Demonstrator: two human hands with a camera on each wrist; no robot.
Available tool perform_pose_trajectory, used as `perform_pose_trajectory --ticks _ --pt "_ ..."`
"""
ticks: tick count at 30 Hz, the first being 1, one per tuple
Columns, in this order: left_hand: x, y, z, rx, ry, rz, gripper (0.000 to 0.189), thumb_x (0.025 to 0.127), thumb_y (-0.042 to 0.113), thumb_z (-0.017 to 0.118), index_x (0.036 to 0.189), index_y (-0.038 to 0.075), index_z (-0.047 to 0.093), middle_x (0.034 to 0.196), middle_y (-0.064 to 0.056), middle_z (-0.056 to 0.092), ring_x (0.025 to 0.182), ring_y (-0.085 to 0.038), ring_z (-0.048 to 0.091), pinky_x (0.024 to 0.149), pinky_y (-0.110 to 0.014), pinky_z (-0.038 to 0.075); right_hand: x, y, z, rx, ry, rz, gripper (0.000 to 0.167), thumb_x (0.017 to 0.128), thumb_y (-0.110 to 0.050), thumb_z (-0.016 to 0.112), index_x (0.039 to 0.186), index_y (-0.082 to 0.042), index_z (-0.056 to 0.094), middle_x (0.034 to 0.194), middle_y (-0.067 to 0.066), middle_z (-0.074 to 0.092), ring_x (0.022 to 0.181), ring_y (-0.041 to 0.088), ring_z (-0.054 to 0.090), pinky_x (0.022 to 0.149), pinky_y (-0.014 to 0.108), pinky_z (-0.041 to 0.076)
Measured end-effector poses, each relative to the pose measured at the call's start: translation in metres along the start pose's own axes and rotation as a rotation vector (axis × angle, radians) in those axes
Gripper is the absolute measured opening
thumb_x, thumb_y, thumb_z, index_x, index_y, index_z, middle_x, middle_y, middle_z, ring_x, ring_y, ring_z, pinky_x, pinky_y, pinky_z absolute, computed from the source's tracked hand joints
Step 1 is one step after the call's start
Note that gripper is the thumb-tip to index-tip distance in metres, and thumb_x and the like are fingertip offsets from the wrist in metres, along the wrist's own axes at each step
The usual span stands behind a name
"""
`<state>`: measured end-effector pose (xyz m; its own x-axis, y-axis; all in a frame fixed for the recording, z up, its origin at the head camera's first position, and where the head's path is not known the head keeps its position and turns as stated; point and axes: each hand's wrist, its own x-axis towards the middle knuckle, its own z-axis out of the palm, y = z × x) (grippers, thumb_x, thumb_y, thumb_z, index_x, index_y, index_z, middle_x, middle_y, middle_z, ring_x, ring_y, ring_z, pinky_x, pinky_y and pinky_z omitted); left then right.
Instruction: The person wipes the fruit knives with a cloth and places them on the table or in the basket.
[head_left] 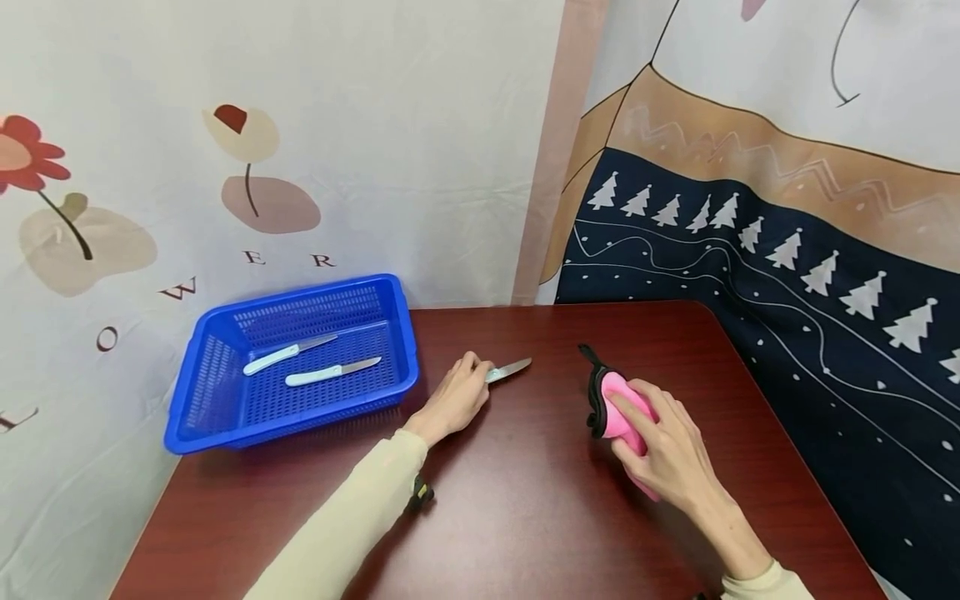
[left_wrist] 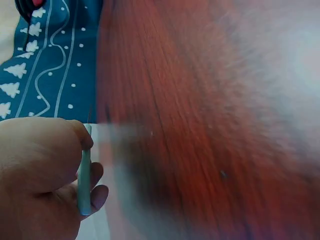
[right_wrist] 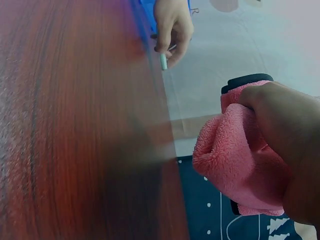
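My left hand (head_left: 459,393) pinches the pale green handle of a small knife (head_left: 508,370), whose blade points to the right, near the middle of the table. In the left wrist view the handle (left_wrist: 84,175) lies between thumb and fingers, while the blade is barely visible. My right hand (head_left: 670,446) grips a bunched pink fluffy cloth (head_left: 619,405) with black edging and a black loop, at the table's right side. The right wrist view shows the cloth (right_wrist: 232,155) folded in the hand, apart from the knife.
A blue plastic basket (head_left: 405,367) stands at the table's back left. Two knives with pale handles, a rear knife (head_left: 273,359) and a front knife (head_left: 318,376), lie in it. Printed curtains (head_left: 420,150) hang behind the dark red wooden table (head_left: 525,517).
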<state>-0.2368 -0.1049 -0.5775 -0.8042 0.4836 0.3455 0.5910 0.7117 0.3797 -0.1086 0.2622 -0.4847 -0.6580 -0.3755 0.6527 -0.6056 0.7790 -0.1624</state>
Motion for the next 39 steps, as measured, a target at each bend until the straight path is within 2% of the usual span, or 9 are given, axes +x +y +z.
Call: perform_pose_trajectory --ticks 3,7,9,13,17,21,27,33,39 --pt "-0.011 0.009 -0.014 -0.009 0.048 0.061 0.035 0.105 0.004 0.062 0.14 -0.001 0.064 0.122 -0.018 0.06 0.099 -0.03 0.066 0.09 -0.045 0.06 0.005 -0.003 0.004 0.005 0.008 -0.023 0.061 0.077 -0.016 0.081 0.138 -0.011 0.078 0.14 0.024 0.069 0.114 0.039 0.067 0.091 0.053 0.055" --pt "-0.022 0.042 -0.05 -0.027 0.087 0.101 0.033 0.101 -0.004 0.067 0.135 -0.005 0.066 0.117 -0.019 0.061 0.095 -0.03 0.067 0.088 -0.045 0.061 0.015 -0.01 0.01 0.019 0.028 -0.061 0.061 0.077 -0.016 0.08 0.138 -0.013 0.079 0.139 0.023 0.07 0.111 0.038 0.068 0.089 0.052 0.055" --pt "-0.026 0.057 -0.064 -0.015 0.081 0.097 0.034 0.1 -0.005 0.069 0.134 -0.005 0.067 0.117 -0.019 0.062 0.096 -0.029 0.068 0.088 -0.044 0.062 0.021 -0.014 0.014 0.031 0.034 -0.082 0.062 0.077 -0.015 0.08 0.139 -0.013 0.078 0.14 0.023 0.07 0.111 0.037 0.068 0.089 0.052 0.055" --pt "-0.031 0.074 -0.08 0.005 0.069 0.079 0.034 0.101 -0.004 0.072 0.135 -0.003 0.067 0.119 -0.017 0.063 0.095 -0.025 0.067 0.087 -0.039 0.061 0.033 -0.025 0.019 0.052 0.011 -0.112 0.062 0.079 -0.015 0.083 0.141 -0.014 0.077 0.141 0.022 0.069 0.113 0.036 0.067 0.091 0.051 0.056" --pt "-0.034 0.086 -0.09 0.015 0.076 0.082 0.033 0.103 -0.001 0.074 0.136 -0.001 0.068 0.119 -0.015 0.065 0.097 -0.025 0.068 0.088 -0.04 0.062 0.044 -0.039 0.025 0.066 -0.013 -0.144 0.064 0.08 -0.016 0.087 0.143 -0.015 0.076 0.143 0.022 0.068 0.115 0.035 0.067 0.093 0.051 0.056" --pt "-0.036 0.096 -0.098 0.061 0.11 0.082 0.032 0.103 0.002 0.077 0.133 0.002 0.069 0.114 -0.011 0.069 0.099 -0.027 0.069 0.09 -0.041 0.062 0.054 -0.053 0.033 0.08 -0.003 -0.191 0.066 0.079 -0.015 0.088 0.144 -0.015 0.076 0.143 0.022 0.068 0.112 0.034 0.067 0.093 0.05 0.056" --pt "-0.041 0.105 -0.103 0.136 0.155 0.099 0.03 0.104 0.005 0.077 0.132 0.002 0.069 0.109 -0.006 0.072 0.098 -0.025 0.067 0.088 -0.039 0.059 0.063 -0.071 0.04 0.059 -0.004 -0.229 0.063 0.082 -0.018 0.087 0.144 -0.015 0.075 0.144 0.021 0.068 0.109 0.034 0.066 0.093 0.049 0.056" --pt "-0.045 0.114 -0.107 0.12 0.176 0.096 0.027 0.104 0.008 0.078 0.13 0.004 0.07 0.109 -0.005 0.07 0.1 -0.025 0.066 0.085 -0.04 0.058 0.067 -0.082 0.046 -0.057 0.006 -0.28 0.065 0.08 -0.02 0.09 0.143 -0.015 0.075 0.142 0.02 0.069 0.106 0.034 0.066 0.089 0.049 0.058" --pt "-0.046 0.116 -0.109 0.098 0.222 0.101 0.025 0.103 0.005 0.077 0.127 0.002 0.071 0.11 -0.006 0.071 0.102 -0.024 0.067 0.089 -0.04 0.058 0.067 -0.087 0.047 -0.18 0.015 -0.294 0.069 0.078 -0.023 0.093 0.144 -0.015 0.075 0.142 0.02 0.069 0.106 0.034 0.065 0.088 0.048 0.058"
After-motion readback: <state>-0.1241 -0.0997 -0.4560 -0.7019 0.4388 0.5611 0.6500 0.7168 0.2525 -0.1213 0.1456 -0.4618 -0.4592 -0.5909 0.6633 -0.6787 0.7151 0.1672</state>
